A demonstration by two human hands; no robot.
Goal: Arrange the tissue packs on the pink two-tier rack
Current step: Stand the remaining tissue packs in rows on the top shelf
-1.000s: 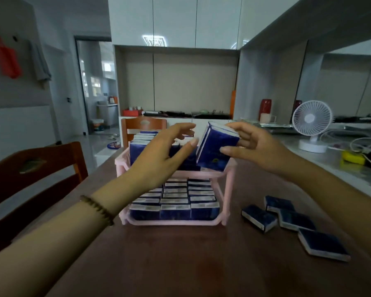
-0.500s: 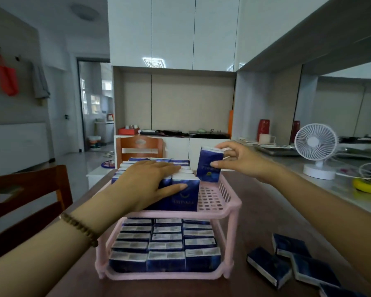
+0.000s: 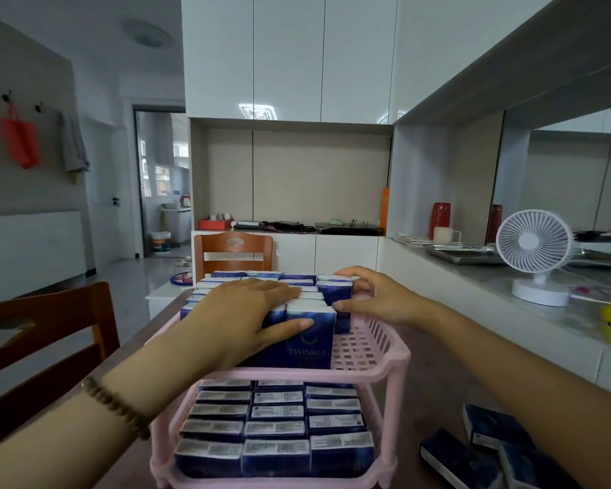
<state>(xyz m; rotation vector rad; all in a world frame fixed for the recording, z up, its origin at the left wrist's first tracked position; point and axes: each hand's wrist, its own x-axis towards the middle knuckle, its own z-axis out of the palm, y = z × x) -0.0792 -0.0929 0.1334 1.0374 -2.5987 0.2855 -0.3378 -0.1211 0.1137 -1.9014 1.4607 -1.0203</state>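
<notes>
We noted bare slotted floor at the front right of the pink rack's [image 3: 395,361] upper tier. Standing packs [image 3: 311,333] filled that tier's left and back. The left hand [image 3: 240,312] lay flat across them, and the right hand [image 3: 378,298] gripped the rightmost pack [image 3: 336,294]. Lower packs [image 3: 276,428] filled the rack's bottom tier. Right of the rack, the table [image 3: 438,375] lay open as far as the loose packs [image 3: 491,442].

Pink rack [image 3: 385,370], top tier
The left hand [image 3: 240,312] lies flat on the upright tissue packs [image 3: 311,335]; the right hand [image 3: 378,298] grips the far-right pack [image 3: 336,294].
</notes>
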